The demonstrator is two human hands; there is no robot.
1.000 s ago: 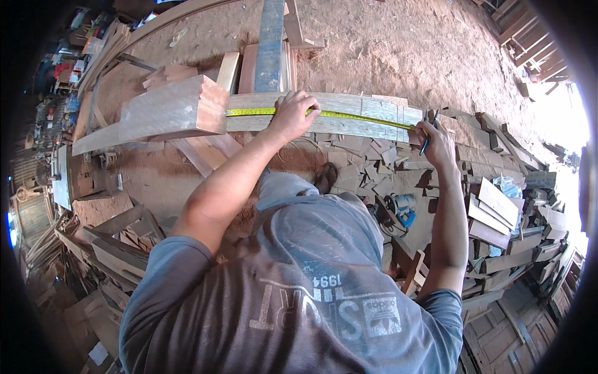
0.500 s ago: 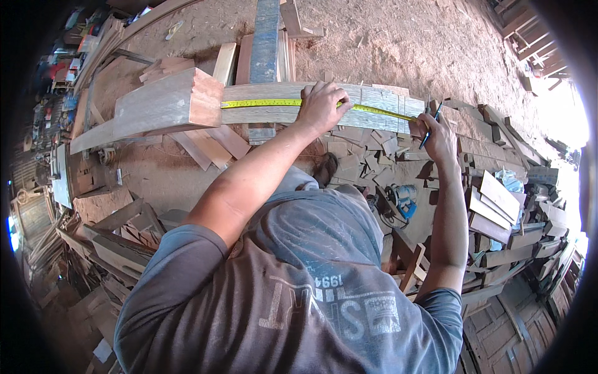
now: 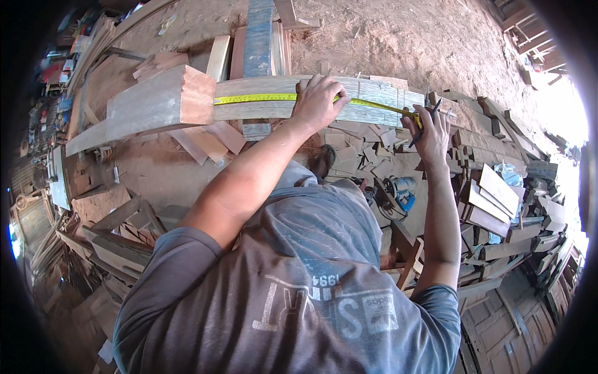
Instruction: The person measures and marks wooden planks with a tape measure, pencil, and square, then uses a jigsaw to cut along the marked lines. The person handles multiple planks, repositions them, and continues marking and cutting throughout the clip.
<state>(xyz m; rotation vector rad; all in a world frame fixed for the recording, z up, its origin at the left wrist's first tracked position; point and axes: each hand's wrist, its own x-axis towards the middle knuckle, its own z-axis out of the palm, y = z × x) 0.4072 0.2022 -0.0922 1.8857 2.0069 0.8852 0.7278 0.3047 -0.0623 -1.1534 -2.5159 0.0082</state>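
Observation:
A yellow tape measure blade (image 3: 256, 98) lies stretched along a long pale wooden board (image 3: 367, 89). Its left end meets the reddish end face of a thick wooden block (image 3: 144, 98) resting on the board. My left hand (image 3: 316, 101) is closed on the blade near its middle, thumb and fingers pinching it over the board. At the board's right end, my right hand (image 3: 431, 132) grips the tape's other end; the case is mostly hidden by the fingers. A thin dark pen or pencil (image 3: 435, 107) sticks out between those same fingers. Faint lines cross the board near this hand.
A blue-stained beam (image 3: 259, 47) runs away under the board. Wood offcuts (image 3: 349, 159) litter the ground below, beside a blue power tool (image 3: 403, 192). Stacked boards (image 3: 495, 202) stand at the right, and sawdust (image 3: 386, 37) covers the far ground.
The whole view has shifted slightly. My right hand has turned a little, its fingers more raised and the pen tilted differently. My left hand keeps its pinch on the blade.

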